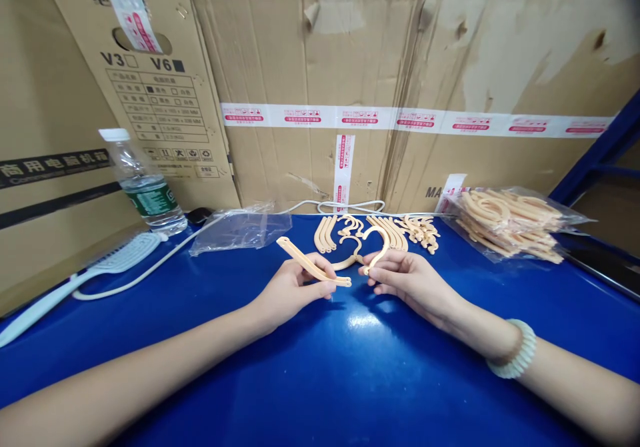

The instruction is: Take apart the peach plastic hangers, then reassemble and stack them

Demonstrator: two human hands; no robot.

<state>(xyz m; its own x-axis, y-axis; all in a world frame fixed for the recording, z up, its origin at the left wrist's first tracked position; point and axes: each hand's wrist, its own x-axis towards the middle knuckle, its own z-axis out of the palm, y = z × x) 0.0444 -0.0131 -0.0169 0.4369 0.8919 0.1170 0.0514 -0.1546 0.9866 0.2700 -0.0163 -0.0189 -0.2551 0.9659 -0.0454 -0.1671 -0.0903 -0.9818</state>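
Observation:
My left hand [285, 294] pinches a long, slightly curved peach plastic hanger arm [304, 260], its holed end pointing toward my other hand. Between the thumb and fingers of my right hand [417, 280] is a peach hanger hook [384, 235], curve upward and base low. The arm and the hook are apart, held above the blue table [360, 367]. Just behind them lies another hanger [344, 263] with its hook, partly covered by my right fingers. Farther back are loose hanger arms [326, 234], several hooks [351, 222] and a pile of small peach parts [423, 230].
Clear bags of peach hanger parts [507, 217] are stacked at the right. Toward the left are a flattened plastic bag [240, 228], a water bottle [150, 197], a hairbrush [125, 254] and a white cable [150, 280]. Cardboard boxes [310, 160] wall off the back.

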